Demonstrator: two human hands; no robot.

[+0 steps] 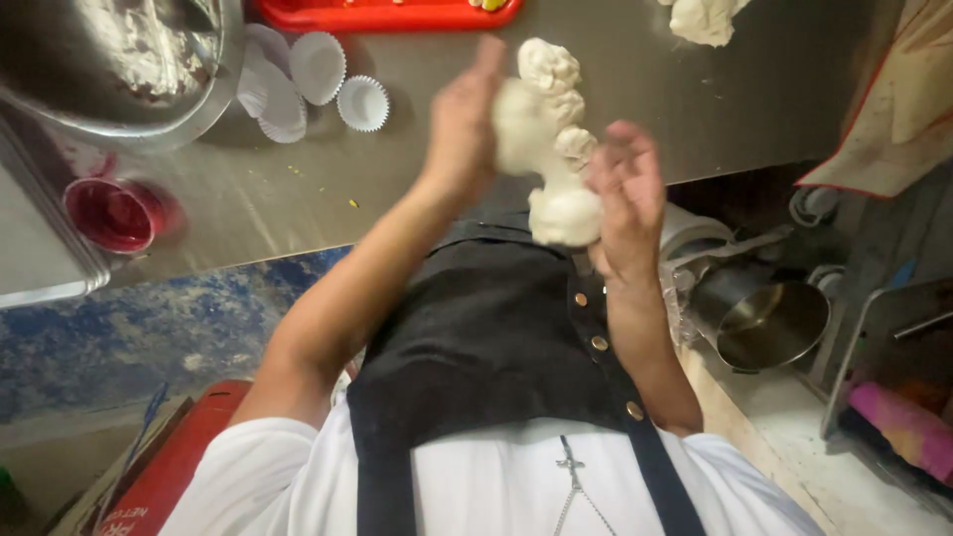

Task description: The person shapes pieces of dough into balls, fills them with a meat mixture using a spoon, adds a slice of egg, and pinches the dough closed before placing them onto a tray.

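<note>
Head view, looking down the person's front. Nearest: white shirt, black apron (496, 347) with three brass buttons down its right edge, thin chain with a small pendant at the chest.

Above the apron, two bare hands raised in the air, over the near edge of the surface. One long lump of white dough (548, 149) between them, hanging upright, knobbly at the top, rounded at the bottom.

Left hand (465, 119): flat and mostly open, fingers together, palm pressed against the left side of the dough.

Right hand (627, 194): fingers loosely spread and curved, touching the lower right side of the dough. Neither hand fully closes around it; the lump is pinched between the two palms.

Below right, off the surface: one steel pot (769, 320) lying on its side, open mouth toward the camera, one pink cloth-like thing at the far right edge.

Lower left, on the floor: one red box (169, 467), partly out of frame.

Steel surface (695, 99) beyond the hands. On it, left side: one red round cup (114, 213), just beside one flat metal tray (40, 258). Farther back: paper baking cups (318, 84), white, four counted, two upright and the others overlapping. One large steel bowl (119, 60) at far left, floury inside. One red tray (387, 14) at the top edge. One second lump of dough (703, 18) at the top right, well apart from the hands.
</note>
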